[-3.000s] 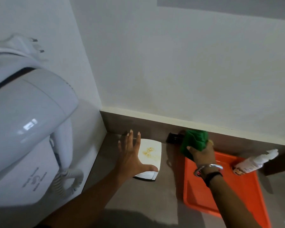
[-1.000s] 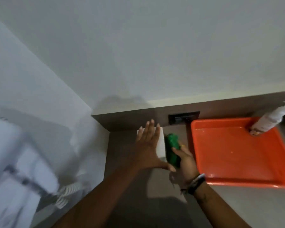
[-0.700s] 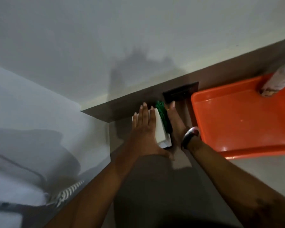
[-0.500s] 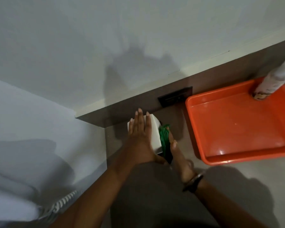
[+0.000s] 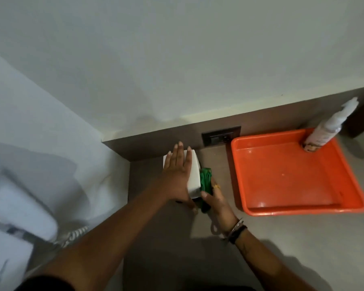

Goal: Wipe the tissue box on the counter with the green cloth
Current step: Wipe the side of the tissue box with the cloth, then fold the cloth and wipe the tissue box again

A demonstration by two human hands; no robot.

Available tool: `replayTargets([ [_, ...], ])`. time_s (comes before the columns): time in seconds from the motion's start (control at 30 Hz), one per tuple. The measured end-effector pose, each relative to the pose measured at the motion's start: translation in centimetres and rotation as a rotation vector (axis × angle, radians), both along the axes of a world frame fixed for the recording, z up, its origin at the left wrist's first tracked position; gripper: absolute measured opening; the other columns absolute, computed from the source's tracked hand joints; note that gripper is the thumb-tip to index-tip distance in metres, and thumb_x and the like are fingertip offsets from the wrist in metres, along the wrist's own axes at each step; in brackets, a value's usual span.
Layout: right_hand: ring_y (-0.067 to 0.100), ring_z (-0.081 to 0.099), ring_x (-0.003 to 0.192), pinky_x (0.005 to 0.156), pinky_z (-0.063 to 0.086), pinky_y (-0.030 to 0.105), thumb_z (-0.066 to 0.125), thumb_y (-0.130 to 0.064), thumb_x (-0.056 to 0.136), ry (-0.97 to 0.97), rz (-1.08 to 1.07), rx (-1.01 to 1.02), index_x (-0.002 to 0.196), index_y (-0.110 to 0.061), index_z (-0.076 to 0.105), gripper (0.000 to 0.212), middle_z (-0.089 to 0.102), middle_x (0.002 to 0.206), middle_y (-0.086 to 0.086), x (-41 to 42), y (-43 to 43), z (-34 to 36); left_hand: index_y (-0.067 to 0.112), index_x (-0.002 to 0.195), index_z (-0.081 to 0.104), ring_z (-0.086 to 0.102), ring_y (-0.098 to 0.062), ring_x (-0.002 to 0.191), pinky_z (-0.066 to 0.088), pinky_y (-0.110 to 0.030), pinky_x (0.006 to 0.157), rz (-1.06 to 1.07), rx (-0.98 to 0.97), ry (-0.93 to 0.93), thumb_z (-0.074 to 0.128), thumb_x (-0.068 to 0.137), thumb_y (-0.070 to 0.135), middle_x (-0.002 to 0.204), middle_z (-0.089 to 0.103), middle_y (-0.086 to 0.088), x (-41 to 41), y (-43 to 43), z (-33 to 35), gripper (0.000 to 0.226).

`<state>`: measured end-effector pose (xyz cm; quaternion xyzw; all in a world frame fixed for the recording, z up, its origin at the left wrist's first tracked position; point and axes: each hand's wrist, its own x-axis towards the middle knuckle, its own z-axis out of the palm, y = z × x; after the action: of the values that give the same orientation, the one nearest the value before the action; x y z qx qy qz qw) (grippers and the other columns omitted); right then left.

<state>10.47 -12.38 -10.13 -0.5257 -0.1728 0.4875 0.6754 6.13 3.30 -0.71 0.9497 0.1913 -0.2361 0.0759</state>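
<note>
A white tissue box (image 5: 194,175) stands on the grey counter (image 5: 177,248) near the corner of the wall. My left hand (image 5: 177,173) lies flat on its top with the fingers spread, covering most of it. My right hand (image 5: 215,203) grips a folded green cloth (image 5: 205,180) and presses it against the box's right side, near its front end. The box's left side is hidden.
An orange tray (image 5: 261,208) sits to the right, with a white spray bottle (image 5: 324,131) leaning in its far corner. A dark wall socket (image 5: 221,135) is behind the box. A white wall-mounted hair dryer (image 5: 19,206) with a coiled cord hangs at the left.
The green cloth has slid along the box's right side, from its far end toward its front. My left hand has stayed flat on the box's top. The camera has shifted.
</note>
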Motion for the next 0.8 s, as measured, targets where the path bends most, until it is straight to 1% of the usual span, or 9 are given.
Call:
replayTargets([
  [0.13,0.011,0.063,0.11,0.085,0.053,0.026,0.083,-0.024,0.07,-0.208,0.043,-0.205,0.142,-0.025,0.033,0.088,0.064,0.123,-0.007,0.3,-0.5,1.3,0.009,0.14,-0.042,-0.041,-0.04,0.136,-0.01,-0.054,0.12,-0.028,0.011,0.146,0.093,0.05,0.057,0.148,-0.047,-0.022,0.6,0.5,0.5,0.168],
  [0.2,0.014,0.063,0.108,0.091,0.053,0.029,0.077,-0.02,0.076,-0.414,0.015,-0.279,0.139,-0.022,0.038,0.074,0.064,0.122,-0.004,0.0,-0.3,1.9,0.008,0.141,-0.041,-0.04,-0.041,0.137,-0.01,-0.053,0.12,-0.043,0.033,0.198,0.094,0.05,0.054,0.148,-0.046,-0.023,0.7,0.6,0.7,0.169],
  [0.27,0.019,0.062,0.103,0.088,0.048,0.015,0.065,-0.006,0.08,-0.526,-0.078,-0.312,0.137,-0.008,0.045,0.06,0.061,0.12,0.003,-0.2,-0.5,2.9,0.007,0.144,-0.036,-0.032,-0.042,0.142,-0.009,-0.052,0.12,-0.052,0.043,0.19,0.092,0.051,0.057,0.154,-0.036,-0.024,0.9,0.7,0.9,0.166],
  [0.33,0.014,0.06,0.093,0.076,0.047,0.007,0.055,0.014,0.081,-0.323,-0.177,-0.322,0.131,-0.004,0.051,0.053,0.061,0.119,0.012,0.2,-1.5,3.6,0.003,0.15,-0.022,-0.008,-0.042,0.149,-0.007,-0.052,0.12,-0.076,0.066,0.135,0.086,0.054,0.066,0.162,-0.008,-0.025,1.3,1.1,1.1,0.158],
  [0.43,0.04,0.062,0.099,0.089,0.054,0.045,0.051,0.013,0.074,0.305,-0.347,-0.174,0.118,-0.001,0.06,0.047,0.058,0.127,0.032,1.1,-3.6,4.1,0.0,0.154,-0.003,0.023,-0.035,0.143,0.01,-0.05,0.121,-0.112,0.113,0.043,0.082,0.054,0.071,0.158,0.02,-0.019,1.7,1.6,2.1,0.149],
  [0.5,0.044,0.063,0.103,0.092,0.051,0.054,0.052,0.006,0.063,0.56,-0.389,-0.09,0.122,0.004,0.057,0.059,0.06,0.125,0.032,1.6,-5.4,4.4,0.002,0.154,0.004,0.028,-0.035,0.14,0.025,-0.046,0.116,-0.054,0.074,0.01,0.083,0.054,0.068,0.156,0.026,-0.018,1.9,1.7,2.4,0.144],
  [0.57,0.039,0.069,0.094,0.079,0.06,0.047,0.05,0.004,0.067,0.575,-0.369,-0.048,0.116,0.0,0.063,0.051,0.07,0.113,0.024,1.9,-7.0,5.3,0.005,0.152,0.017,0.036,-0.035,0.133,0.038,-0.043,0.108,0.12,0.061,-0.033,0.082,0.049,0.071,0.147,0.037,-0.018,1.7,1.5,2.1,0.139],
  [0.7,0.033,0.072,0.09,0.067,0.062,0.041,0.046,0.006,0.07,0.494,-0.344,0.029,0.11,-0.004,0.065,0.045,0.074,0.104,0.018,3.3,-9.0,6.7,0.009,0.149,0.032,0.044,-0.032,0.133,0.044,-0.042,0.104,0.89,-0.067,-0.067,0.068,0.025,0.087,0.15,0.042,-0.011,1.4,1.4,2.6,0.151],
  [0.8,0.036,0.07,0.093,0.067,0.061,0.04,0.045,0.009,0.073,0.434,-0.336,-0.007,0.115,-0.003,0.063,0.047,0.073,0.105,0.019,3.6,-9.1,6.2,0.016,0.139,0.05,0.055,-0.033,0.121,0.046,-0.043,0.101,1.047,-0.237,0.074,0.06,0.022,0.089,0.142,0.051,-0.009,1.8,2.4,1.0,0.138],
])
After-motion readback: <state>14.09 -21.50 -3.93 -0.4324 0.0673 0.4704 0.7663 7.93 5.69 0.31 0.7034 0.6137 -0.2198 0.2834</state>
